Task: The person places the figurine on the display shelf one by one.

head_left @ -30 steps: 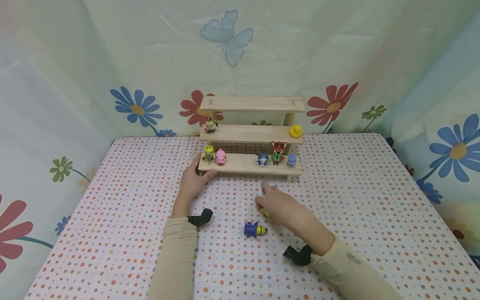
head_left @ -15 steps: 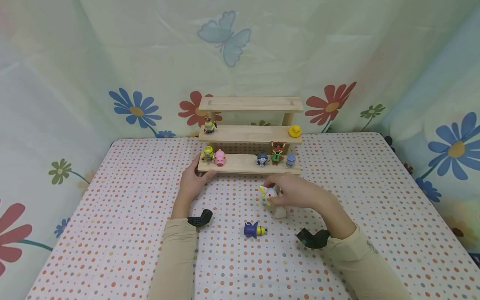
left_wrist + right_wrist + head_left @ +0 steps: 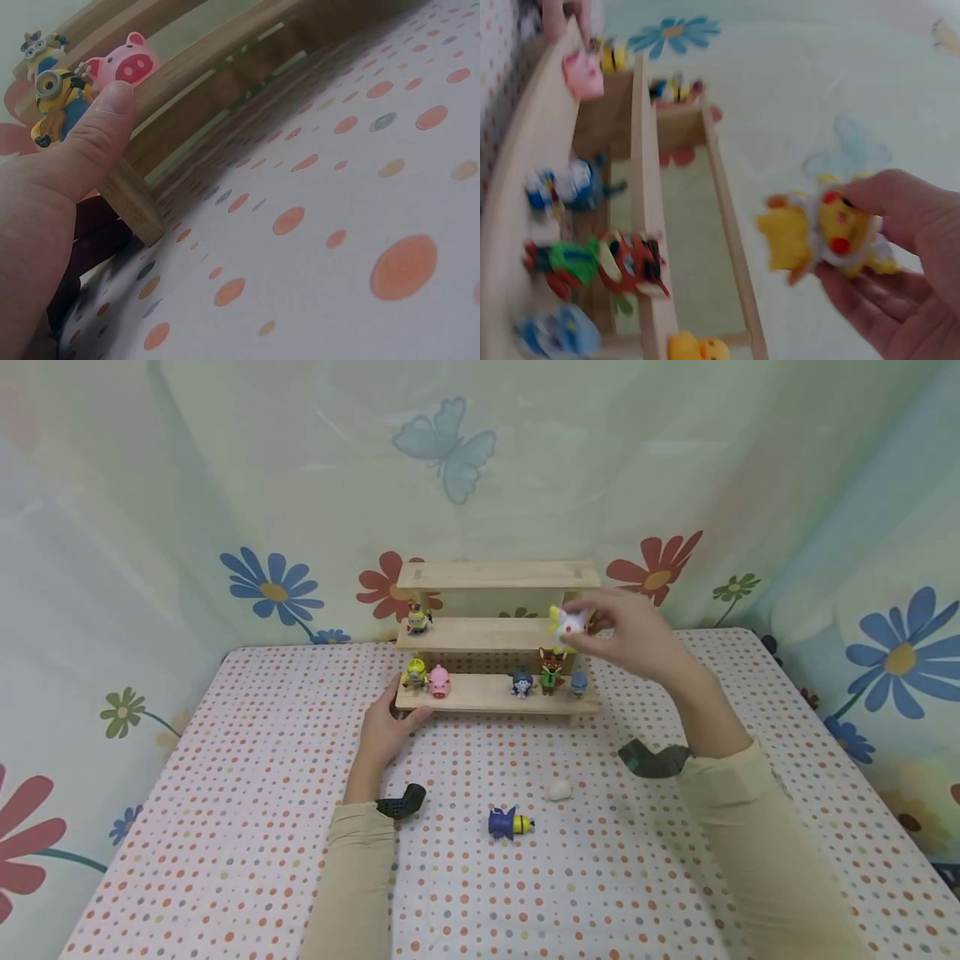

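Note:
My right hand (image 3: 637, 635) pinches a yellow-and-white figurine (image 3: 572, 625) with red cheeks, up in front of the right end of the middle tier. In the right wrist view the figurine (image 3: 844, 229) lies sideways between thumb and fingers, beyond the top board. My left hand (image 3: 384, 727) grips the left end of the bottom board of a three-tier wooden shelf (image 3: 480, 692), thumb in front. In the left wrist view that thumb lies next to a pink pig (image 3: 126, 61) and a one-eyed minion figurine (image 3: 64, 97).
On the bottom tier stand a blue-and-white figurine (image 3: 521, 683), a fox (image 3: 551, 677) and a small blue figurine (image 3: 578, 685). A crowned minion (image 3: 417, 620) and a yellow duck (image 3: 697, 349) occupy the middle tier. A purple-and-yellow figurine (image 3: 510, 823) and a white lump (image 3: 559, 789) lie on the dotted tablecloth.
My right hand has picked up the yellow-and-white figurine from the tablecloth and raised it to the shelf's right side, uncovering the white lump. My left hand stays at the shelf's end.

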Available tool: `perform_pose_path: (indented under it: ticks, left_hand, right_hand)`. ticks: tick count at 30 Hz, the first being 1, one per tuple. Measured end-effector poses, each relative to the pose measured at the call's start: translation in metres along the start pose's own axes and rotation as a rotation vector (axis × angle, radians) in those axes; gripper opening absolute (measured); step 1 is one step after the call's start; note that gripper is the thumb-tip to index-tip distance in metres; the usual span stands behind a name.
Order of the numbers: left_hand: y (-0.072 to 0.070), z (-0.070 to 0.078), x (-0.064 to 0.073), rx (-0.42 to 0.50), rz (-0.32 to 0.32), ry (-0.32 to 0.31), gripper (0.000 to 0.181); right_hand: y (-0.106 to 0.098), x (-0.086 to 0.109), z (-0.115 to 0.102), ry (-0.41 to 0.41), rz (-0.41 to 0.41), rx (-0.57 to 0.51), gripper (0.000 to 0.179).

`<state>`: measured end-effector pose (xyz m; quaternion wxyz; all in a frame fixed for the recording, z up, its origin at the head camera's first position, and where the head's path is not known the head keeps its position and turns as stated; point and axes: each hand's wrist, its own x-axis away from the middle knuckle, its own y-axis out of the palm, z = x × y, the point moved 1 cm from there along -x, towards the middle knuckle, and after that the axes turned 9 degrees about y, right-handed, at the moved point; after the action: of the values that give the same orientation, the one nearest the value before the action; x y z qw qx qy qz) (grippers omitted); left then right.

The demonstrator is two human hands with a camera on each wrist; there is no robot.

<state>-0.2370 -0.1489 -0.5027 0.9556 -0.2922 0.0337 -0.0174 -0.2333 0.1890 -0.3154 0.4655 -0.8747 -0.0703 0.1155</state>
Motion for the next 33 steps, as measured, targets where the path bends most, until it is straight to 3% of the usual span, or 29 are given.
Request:
perform_pose_path:
  ticks: [3,5,12,19,28,33]
  left_hand:
    - [0.001,0.001,0.001,0.008,-0.007,0.004,0.103]
    - [0.003,0.000,-0.001,0.014,-0.014,0.005,0.104]
    - [0.013,-0.001,-0.006,0.024,-0.032,0.024,0.107]
    - [0.017,0.003,-0.007,0.039,-0.029,0.046,0.106]
    - [0.015,0.001,-0.012,0.021,-0.033,0.056,0.108]
    - [0.012,-0.002,-0.014,0.019,0.005,0.068,0.106]
  right_hand:
    - [-0.016,-0.028,0.005,0.093,0.120,-0.022,0.039]
    - [-0.024,-0.045,0.011,0.167,0.155,-0.028,0.043]
    - [-0.035,-0.080,0.035,0.359,0.102,-0.013,0.046]
    - [-0.036,-0.085,0.043,0.374,0.140,-0.021,0.036]
    - [-0.022,-0.097,0.040,0.368,0.108,0.130,0.051]
    - [-0.012,-0.120,0.041,0.343,0.088,0.171,0.064]
